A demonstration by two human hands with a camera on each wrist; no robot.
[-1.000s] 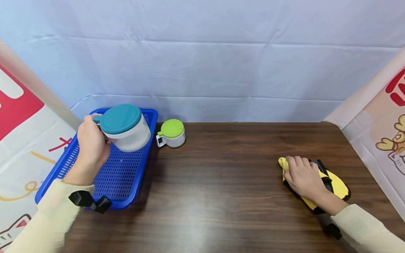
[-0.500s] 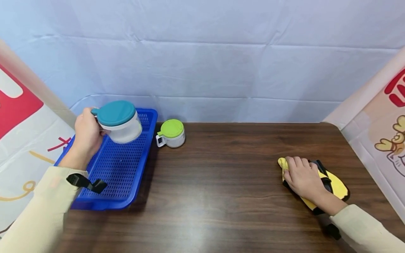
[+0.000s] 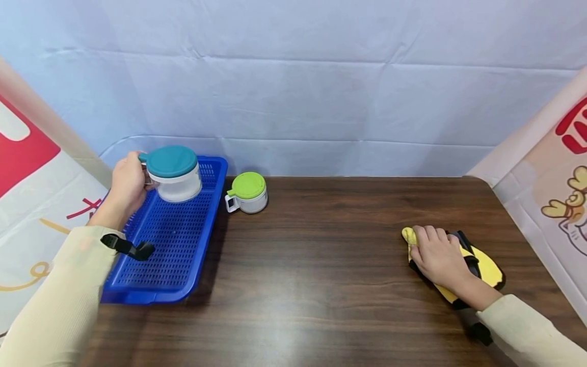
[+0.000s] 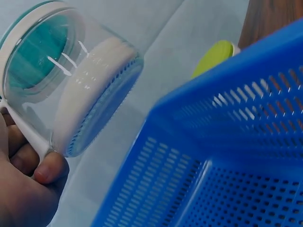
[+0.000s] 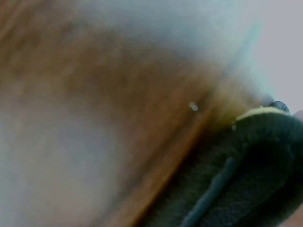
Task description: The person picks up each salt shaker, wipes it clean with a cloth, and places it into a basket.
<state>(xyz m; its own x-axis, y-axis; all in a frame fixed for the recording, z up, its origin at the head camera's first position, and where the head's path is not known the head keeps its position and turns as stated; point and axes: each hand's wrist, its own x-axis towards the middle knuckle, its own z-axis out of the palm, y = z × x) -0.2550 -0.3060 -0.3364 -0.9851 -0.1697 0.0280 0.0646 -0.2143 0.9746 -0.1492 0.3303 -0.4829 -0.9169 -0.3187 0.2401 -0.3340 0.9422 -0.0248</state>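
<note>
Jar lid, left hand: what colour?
Teal. The jar lid shows best in the head view.

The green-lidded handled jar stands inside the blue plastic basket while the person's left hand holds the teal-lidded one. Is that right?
Not quite: the green-lidded handled jar stands on the wooden table, beside the blue plastic basket, as the head view shows. The left hand does hold the teal-lidded jar.

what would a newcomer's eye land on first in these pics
Probably the teal-lidded jar, held up by its handle in the left hand near the far end of the bright blue basket. Next, the small lime-lidded jar just right of that basket, then the yellow-and-black item under the right hand.
</note>
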